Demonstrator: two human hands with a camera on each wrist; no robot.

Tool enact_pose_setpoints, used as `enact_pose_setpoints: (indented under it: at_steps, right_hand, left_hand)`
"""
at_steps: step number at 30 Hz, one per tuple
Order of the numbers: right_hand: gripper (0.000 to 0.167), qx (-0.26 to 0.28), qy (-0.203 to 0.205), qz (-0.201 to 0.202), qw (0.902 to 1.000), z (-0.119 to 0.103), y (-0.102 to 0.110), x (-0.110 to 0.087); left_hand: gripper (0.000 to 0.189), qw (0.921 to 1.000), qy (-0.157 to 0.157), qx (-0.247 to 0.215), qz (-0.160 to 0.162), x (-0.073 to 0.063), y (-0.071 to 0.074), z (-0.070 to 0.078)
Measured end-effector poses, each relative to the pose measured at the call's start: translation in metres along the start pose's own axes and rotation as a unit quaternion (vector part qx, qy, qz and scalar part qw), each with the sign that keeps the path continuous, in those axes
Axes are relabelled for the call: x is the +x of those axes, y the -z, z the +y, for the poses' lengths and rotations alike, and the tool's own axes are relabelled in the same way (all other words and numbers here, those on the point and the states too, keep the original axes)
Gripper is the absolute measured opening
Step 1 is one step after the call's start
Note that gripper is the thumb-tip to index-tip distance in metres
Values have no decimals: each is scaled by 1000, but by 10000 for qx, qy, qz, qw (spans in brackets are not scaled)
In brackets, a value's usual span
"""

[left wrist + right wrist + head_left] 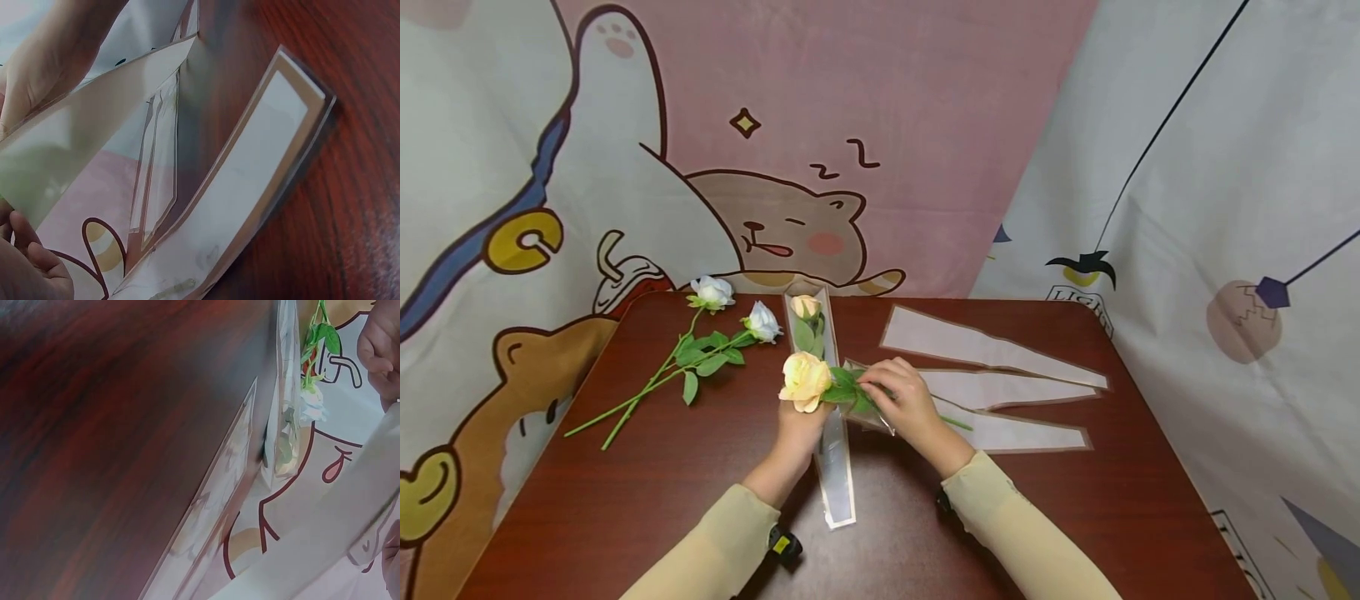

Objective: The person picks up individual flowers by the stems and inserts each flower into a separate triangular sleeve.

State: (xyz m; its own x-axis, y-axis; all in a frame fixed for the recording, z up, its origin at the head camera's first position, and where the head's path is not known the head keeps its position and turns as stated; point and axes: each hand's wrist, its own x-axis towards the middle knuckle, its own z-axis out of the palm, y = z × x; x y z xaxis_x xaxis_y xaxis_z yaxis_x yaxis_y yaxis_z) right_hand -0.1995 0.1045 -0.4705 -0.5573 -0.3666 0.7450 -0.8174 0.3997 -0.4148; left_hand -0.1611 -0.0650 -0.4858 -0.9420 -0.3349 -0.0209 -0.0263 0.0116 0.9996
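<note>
My left hand (799,429) grips a pale yellow rose (805,381) just below its bloom, over the middle of the table. With thumb and fingertips, my right hand (910,402) pinches a clear-and-white flower sleeve (1045,435) near its wide mouth, beside the green leaves (844,385). Beyond that hand the stem (955,422) shows along the sleeve, which narrows toward the right. In the left wrist view the raised sleeve (81,134) slants between both hands, a green blur showing through it. Under the left hand lies another sleeve (837,492), with a yellow rose (806,307) inside.
Two white roses (712,292) with crossed stems lie on the left of the brown table (700,483). Two flat sleeves (985,343) lie on the right. Behind the table hangs a cartoon-printed cloth (925,150).
</note>
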Motion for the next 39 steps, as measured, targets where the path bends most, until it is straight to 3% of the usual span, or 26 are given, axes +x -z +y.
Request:
enact_pose_setpoints:
  at_steps: [7,16,19,21,24,28,34,39]
  right_hand:
    - [7,-73,-85,-16,9999,3,1,-3]
    - [7,-62,-117,153,9998,7,5,-4]
    - [6,-88,-162,269,9995,10,7,-4]
    - [5,-107,-194,316,9993,11,8,-4]
    - [4,-150,-226,360,9990,11,9,-3]
    - [4,-192,-279,358,9988,11,10,-2]
    - [5,-242,-301,347,9986,9,10,0]
    - [6,-246,-270,374,9986,10,10,0]
  left_hand:
    - [42,9997,5,87,-241,-1,2,3]
    - [44,9961,189,-372,-776,-1,4,3]
    - [46,9966,-69,-106,-810,-1,6,1]
    - [43,9960,-377,353,-727,0,9,-1]
    - [38,9886,-873,1115,-513,1,12,-2]
    - [50,9791,-1295,1494,-476,4,18,-2]
    - [91,9832,-1048,1193,-900,3,23,6]
    - [91,9877,-752,840,-1080,-5,24,23]
